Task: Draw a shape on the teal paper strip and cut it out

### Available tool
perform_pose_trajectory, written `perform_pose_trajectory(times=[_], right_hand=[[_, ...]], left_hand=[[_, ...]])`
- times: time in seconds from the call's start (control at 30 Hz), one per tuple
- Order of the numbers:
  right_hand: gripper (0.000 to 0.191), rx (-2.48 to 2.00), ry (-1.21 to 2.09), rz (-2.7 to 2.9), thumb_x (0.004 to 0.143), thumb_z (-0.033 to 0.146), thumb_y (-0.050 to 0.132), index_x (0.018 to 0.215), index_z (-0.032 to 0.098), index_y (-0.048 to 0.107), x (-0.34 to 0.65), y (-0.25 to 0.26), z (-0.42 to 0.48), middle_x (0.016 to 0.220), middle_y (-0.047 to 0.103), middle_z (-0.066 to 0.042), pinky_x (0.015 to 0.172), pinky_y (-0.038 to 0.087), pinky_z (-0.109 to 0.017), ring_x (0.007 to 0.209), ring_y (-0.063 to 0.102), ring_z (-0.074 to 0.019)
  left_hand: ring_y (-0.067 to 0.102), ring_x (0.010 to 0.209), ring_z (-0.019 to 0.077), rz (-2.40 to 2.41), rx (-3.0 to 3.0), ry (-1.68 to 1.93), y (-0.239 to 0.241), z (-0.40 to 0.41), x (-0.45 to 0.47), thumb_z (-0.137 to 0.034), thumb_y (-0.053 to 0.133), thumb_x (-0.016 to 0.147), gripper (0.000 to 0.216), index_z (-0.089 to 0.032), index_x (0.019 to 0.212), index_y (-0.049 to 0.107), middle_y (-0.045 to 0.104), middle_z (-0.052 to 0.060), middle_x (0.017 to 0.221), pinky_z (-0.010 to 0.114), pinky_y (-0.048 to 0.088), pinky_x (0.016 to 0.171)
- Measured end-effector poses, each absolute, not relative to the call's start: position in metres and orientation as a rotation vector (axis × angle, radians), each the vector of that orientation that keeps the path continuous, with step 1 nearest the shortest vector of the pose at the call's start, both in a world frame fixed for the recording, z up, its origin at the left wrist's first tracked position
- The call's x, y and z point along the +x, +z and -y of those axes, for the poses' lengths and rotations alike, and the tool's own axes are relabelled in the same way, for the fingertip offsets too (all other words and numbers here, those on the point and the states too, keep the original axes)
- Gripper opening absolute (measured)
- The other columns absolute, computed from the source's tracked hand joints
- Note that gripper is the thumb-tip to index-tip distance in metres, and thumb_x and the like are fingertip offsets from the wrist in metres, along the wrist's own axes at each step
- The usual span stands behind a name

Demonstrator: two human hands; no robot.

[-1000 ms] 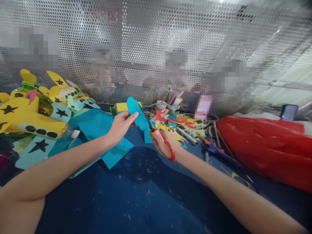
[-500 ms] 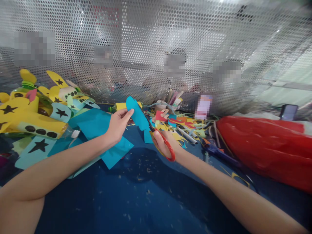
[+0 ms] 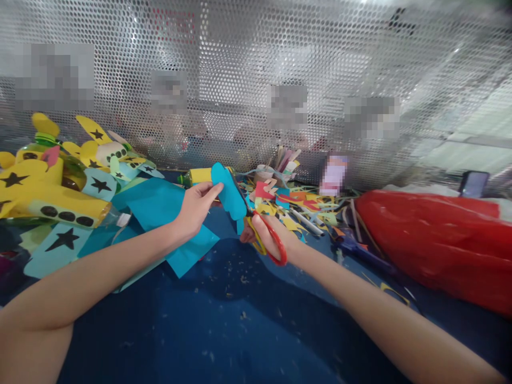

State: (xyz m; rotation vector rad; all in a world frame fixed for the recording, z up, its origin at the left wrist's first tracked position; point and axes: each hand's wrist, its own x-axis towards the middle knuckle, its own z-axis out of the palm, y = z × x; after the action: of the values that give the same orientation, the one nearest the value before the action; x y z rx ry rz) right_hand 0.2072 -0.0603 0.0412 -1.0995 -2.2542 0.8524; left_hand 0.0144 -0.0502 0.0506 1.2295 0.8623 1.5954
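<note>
My left hand (image 3: 197, 207) pinches a rounded piece of teal paper (image 3: 228, 192) and holds it up over the blue table (image 3: 224, 325). My right hand (image 3: 269, 236) grips red-handled scissors (image 3: 271, 240), fingers through the loops. The scissor blades reach up into the lower right edge of the teal paper. Both hands are just in front of a heap of paper scraps (image 3: 296, 208).
Yellow and teal paper planes with black stars (image 3: 52, 186) are piled at the left, on teal sheets (image 3: 160, 208). A red plastic bag (image 3: 436, 240) lies at the right. A perforated metal screen (image 3: 256, 80) stands behind, with people beyond it. A phone (image 3: 474, 184) sits far right.
The teal piece has turned and shifted slightly right in my left hand. The scissors have advanced along its edge.
</note>
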Motion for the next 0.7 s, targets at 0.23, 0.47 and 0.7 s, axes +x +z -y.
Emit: perform_pose_trajectory(times=[0.23,0.47,0.7], right_hand=[[0.075,-1.075,0.785,2.228,0.086,0.074,0.016,0.057,0.022,0.06,0.2062,0.0444,0.0612,0.065,0.07,-0.01,0.071,0.052,-0.038,0.066,0.068,-0.0235],[0.069,-1.136,0.754,2.212,0.089,0.069,0.017,0.053,0.023,0.054,0.2067,0.0414,0.058,0.059,0.067,-0.008,0.062,0.049,-0.034,0.06,0.065,-0.0207],[0.059,-1.21,0.678,2.176,0.09,0.064,0.017,0.05,0.025,0.033,0.2029,0.0444,0.0661,0.04,0.043,-0.001,0.048,0.038,-0.031,0.04,0.044,-0.0154]], left_hand=[[0.058,0.06,0.0132,-0.87,1.244,1.556,0.0512,0.0529,0.0175,-0.037,0.072,0.073,0.023,-0.017,0.063,0.068,0.065,0.001,0.063,0.027,0.049,0.06],[0.056,0.057,0.0121,-0.91,1.302,1.543,0.0519,0.0541,0.0171,-0.036,0.07,0.075,0.022,-0.017,0.063,0.069,0.063,0.001,0.062,0.027,0.047,0.059],[0.056,0.057,0.0121,-0.91,1.301,1.53,0.0501,0.0544,0.0164,-0.037,0.07,0.075,0.023,-0.018,0.063,0.068,0.062,0.0,0.061,0.026,0.046,0.059]])
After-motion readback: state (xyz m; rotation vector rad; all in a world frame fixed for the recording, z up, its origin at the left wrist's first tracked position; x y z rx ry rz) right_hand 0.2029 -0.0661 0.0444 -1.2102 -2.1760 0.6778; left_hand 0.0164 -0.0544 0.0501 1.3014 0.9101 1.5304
